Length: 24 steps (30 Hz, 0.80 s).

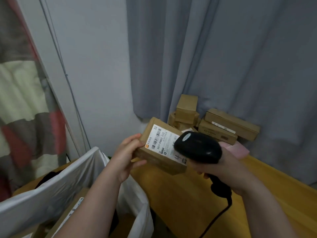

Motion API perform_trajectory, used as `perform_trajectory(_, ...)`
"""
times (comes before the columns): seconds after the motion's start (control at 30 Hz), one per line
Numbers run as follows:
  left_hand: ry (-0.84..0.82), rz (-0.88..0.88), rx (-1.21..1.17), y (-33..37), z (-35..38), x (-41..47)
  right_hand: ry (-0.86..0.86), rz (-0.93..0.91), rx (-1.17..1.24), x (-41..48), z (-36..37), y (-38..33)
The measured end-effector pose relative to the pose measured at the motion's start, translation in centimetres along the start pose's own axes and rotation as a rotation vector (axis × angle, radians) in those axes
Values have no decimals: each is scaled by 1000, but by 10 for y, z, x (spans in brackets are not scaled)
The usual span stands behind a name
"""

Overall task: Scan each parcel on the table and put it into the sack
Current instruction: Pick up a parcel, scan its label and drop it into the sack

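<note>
My left hand point(127, 152) grips the left end of a brown cardboard parcel point(158, 158), lifted above the yellow table point(197, 200) with its white barcode label point(160, 140) facing up. My right hand point(228, 169) holds a black corded barcode scanner point(197, 147) by its handle, its head just over the right part of the label. The white sack point(56, 186) stands open at the lower left, below my left forearm, with a labelled parcel point(72, 213) inside. Several more brown parcels point(223, 126) are stacked at the table's far end by the curtain.
A grey curtain point(223, 57) hangs behind the table and a pale wall point(96, 66) is to its left. A patterned cloth point(20, 100) hangs at the far left. A pink flat item point(236, 149) lies beside the stacked parcels. The scanner's cable point(216, 219) trails down over the table.
</note>
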<state>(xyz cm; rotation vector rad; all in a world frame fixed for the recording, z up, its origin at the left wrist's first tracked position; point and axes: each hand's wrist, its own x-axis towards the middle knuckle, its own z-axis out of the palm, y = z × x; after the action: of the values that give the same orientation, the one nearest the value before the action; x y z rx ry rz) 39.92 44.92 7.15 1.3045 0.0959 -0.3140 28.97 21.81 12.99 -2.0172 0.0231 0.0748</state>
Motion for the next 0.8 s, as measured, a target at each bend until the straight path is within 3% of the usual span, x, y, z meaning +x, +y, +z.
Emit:
perform_trajectory(0.33,50,-21,47,3,-27,-16,-93,-126,-282,12,26,-11)
perform_trajectory(0.8,6,-60,102,-15,-56,-24,-62,-126,-338,-6,59,-7)
